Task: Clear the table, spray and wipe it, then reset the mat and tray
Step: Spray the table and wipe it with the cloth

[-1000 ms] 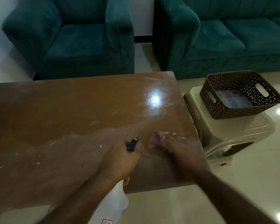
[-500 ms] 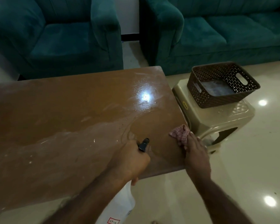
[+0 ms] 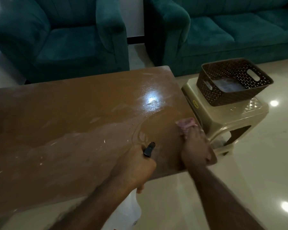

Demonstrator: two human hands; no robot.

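Observation:
The brown wooden table (image 3: 65,123) is wet and streaked, with a wiped arc near its right end. My left hand (image 3: 135,168) grips a white spray bottle (image 3: 130,211) at the table's front edge; its black nozzle (image 3: 149,148) points over the tabletop. My right hand (image 3: 195,150) presses a pinkish checked cloth (image 3: 185,124) onto the table's right edge; the hand and cloth are blurred. A brown perforated tray basket (image 3: 233,95) stands on a beige plastic stool (image 3: 236,117) to the right of the table.
A teal armchair (image 3: 60,35) stands behind the table and a teal sofa (image 3: 231,30) behind the stool. Glossy pale floor tiles (image 3: 256,171) spread to the right and front.
My right hand with the cloth swept from the middle front of the table to its right edge, then slightly forward along it. My left hand kept holding the spray bottle in place.

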